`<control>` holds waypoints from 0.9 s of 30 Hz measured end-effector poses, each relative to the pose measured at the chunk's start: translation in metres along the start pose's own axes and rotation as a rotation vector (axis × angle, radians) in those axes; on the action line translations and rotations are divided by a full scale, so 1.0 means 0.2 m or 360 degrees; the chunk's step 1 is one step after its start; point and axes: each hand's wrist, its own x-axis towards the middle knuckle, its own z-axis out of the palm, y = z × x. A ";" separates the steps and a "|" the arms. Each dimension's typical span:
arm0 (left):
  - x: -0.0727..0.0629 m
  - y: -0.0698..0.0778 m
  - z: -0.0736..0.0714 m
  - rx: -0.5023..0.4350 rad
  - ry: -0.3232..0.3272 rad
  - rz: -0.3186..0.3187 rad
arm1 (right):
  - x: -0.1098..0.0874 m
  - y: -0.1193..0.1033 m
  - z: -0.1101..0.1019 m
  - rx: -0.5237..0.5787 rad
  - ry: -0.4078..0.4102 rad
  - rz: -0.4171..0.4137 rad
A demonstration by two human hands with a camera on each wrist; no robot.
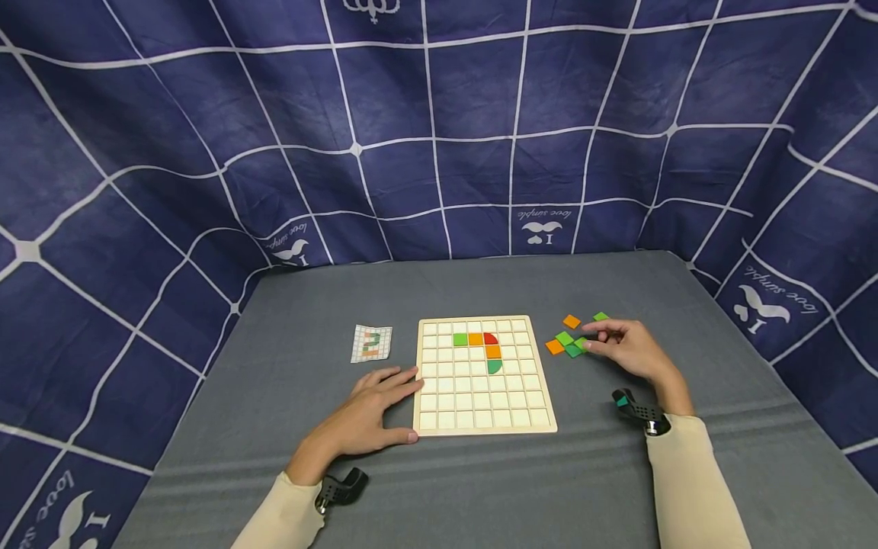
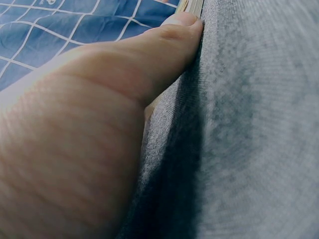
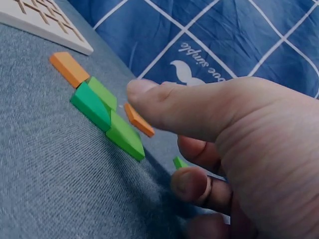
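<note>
A pale wooden grid board [image 1: 446, 400] lies in the middle of the table. On it, a green square [image 1: 460, 340], an orange square [image 1: 476, 340] and a red quarter-round tile [image 1: 490, 338] form a row; another orange square [image 1: 493, 351] and a dark green quarter-round tile [image 1: 495, 367] run down from its right end. My left hand [image 1: 373, 408] rests at the board's left edge, fingers spread, fingertips and thumb against it. My right hand [image 1: 627, 347] hovers over loose tiles, thumb and fingers apart with nothing between them. Below the thumb lie a dark green tile [image 3: 91, 107] and a light green tile [image 3: 125, 136].
A small paper card [image 1: 371, 344] printed with a coloured grid figure lies left of the board. Loose orange tiles [image 1: 555, 348] lie right of the board, and a green tile [image 1: 600, 316] sits beyond my right fingers. A blue checked curtain [image 1: 473, 168] surrounds the grey table.
</note>
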 end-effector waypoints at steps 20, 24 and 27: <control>0.00 0.00 -0.01 0.0005 -0.0003 -0.0003 | 0.02 0.02 0.02 -0.0216 -0.0065 0.0208; 0.00 0.00 -0.01 0.0010 -0.0006 -0.0001 | 0.02 0.02 0.02 -0.0265 -0.0051 0.0235; 0.00 0.01 -0.01 0.0006 -0.0006 0.0004 | 0.02 0.02 0.02 -0.0276 -0.0050 0.0234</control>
